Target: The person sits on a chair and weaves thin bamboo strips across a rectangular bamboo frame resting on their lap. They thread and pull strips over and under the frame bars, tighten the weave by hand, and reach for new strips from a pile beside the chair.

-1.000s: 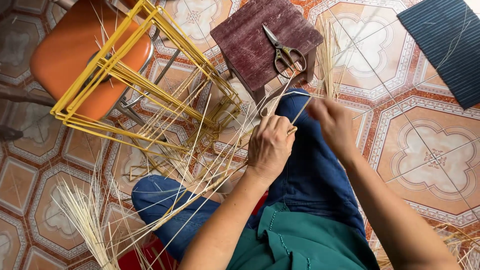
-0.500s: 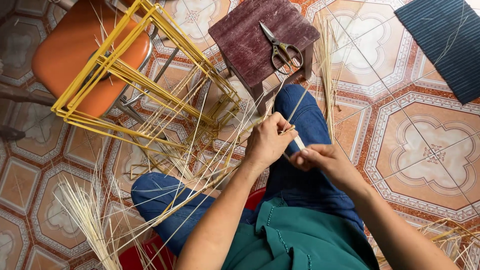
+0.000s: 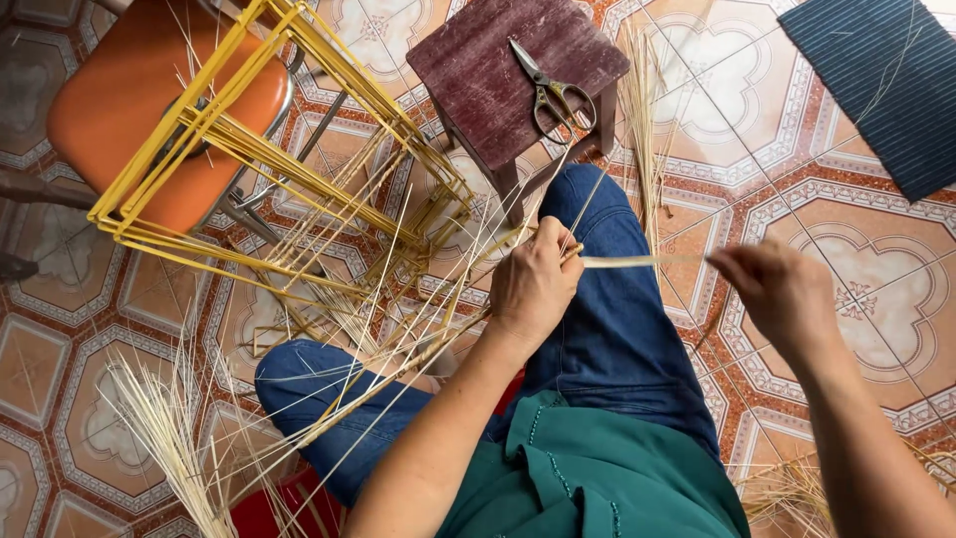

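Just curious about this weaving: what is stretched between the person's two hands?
In the head view, a thin pale strip runs taut from the left hand to the right hand, above the blue-jeaned knee.

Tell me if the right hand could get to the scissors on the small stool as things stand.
Probably yes. The scissors lie uncovered on the dark stool, just ahead of the knee, with open floor between. But the right hand is pinching a pale strip held with the left hand.
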